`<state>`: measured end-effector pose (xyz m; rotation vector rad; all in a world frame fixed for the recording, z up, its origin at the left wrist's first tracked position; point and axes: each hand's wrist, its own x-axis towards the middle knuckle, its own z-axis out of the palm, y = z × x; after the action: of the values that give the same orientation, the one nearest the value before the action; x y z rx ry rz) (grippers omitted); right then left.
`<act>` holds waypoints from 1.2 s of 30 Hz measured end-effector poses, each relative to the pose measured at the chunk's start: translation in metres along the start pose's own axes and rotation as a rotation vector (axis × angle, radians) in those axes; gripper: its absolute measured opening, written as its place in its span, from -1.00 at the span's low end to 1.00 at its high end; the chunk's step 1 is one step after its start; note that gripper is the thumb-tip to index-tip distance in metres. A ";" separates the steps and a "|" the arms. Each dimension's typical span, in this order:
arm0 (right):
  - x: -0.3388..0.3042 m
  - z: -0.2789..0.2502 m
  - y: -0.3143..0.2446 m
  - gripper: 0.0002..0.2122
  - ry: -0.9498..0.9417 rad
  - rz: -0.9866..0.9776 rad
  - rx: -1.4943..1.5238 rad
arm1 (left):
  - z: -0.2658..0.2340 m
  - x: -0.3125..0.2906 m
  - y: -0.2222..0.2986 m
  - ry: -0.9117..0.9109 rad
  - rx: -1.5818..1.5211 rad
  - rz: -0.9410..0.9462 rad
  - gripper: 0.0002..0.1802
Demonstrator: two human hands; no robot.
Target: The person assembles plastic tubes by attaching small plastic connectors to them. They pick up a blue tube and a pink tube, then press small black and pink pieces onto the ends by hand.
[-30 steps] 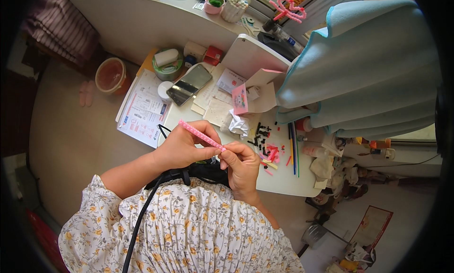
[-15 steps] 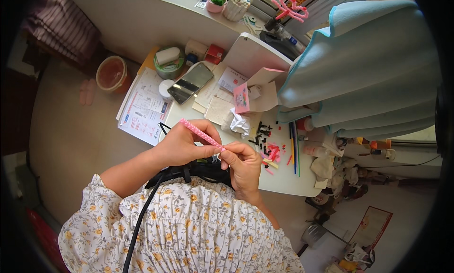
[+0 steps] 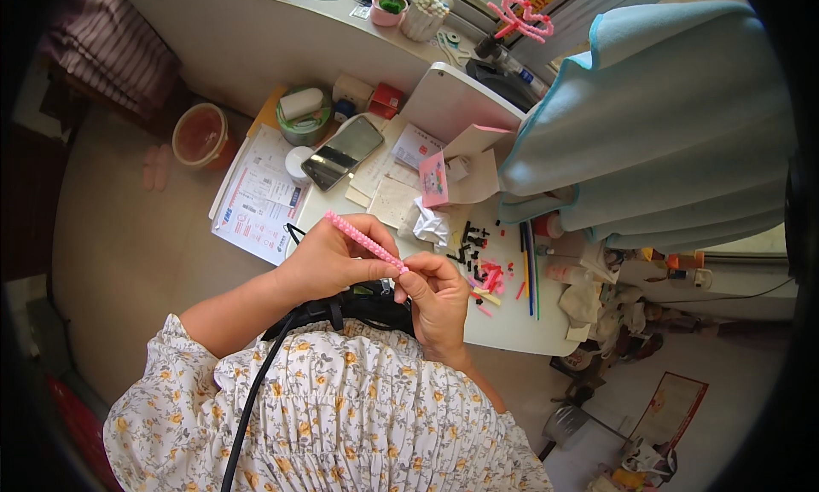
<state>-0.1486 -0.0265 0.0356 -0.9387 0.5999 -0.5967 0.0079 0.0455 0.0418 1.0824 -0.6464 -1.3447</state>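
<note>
A slim pink strip with a beaded, bumpy surface [image 3: 365, 241] slants between my hands, above the near edge of the white table. My left hand [image 3: 328, 257] is closed round it, thumb pressed along its lower side. At the strip's lower right end, my right hand [image 3: 433, 296] pinches with thumb and forefinger, the fingertips touching the left thumb. Whatever small piece may lie in that pinch is hidden. Just right of my right hand, a loose pile of small pink, black and yellow pieces [image 3: 490, 277] lies on the table.
Long thin coloured sticks [image 3: 531, 270] lie right of the pile. Behind are a crumpled white wrapper [image 3: 429, 226], an opened pink box [image 3: 435, 181], a phone [image 3: 343, 153] and papers [image 3: 256, 198]. A pale blue curtain [image 3: 657, 117] hangs at the right. A black cable [image 3: 256, 390] runs down my front.
Both hands stay almost in place, holding the pink strip the same way. The view has shifted very slightly.
</note>
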 end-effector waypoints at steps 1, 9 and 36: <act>0.000 0.001 0.000 -0.91 0.001 0.000 0.008 | 0.000 0.000 0.000 0.003 0.035 0.021 -0.82; -0.001 0.001 -0.002 -0.91 0.040 0.028 -0.064 | 0.000 0.001 -0.005 0.023 0.066 0.105 -0.81; -0.001 -0.002 -0.001 -0.91 -0.001 0.122 0.076 | 0.000 0.001 -0.006 0.020 -0.127 -0.029 -0.85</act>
<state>-0.1510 -0.0270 0.0357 -0.8249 0.6246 -0.5063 0.0051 0.0452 0.0359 1.0055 -0.5251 -1.3791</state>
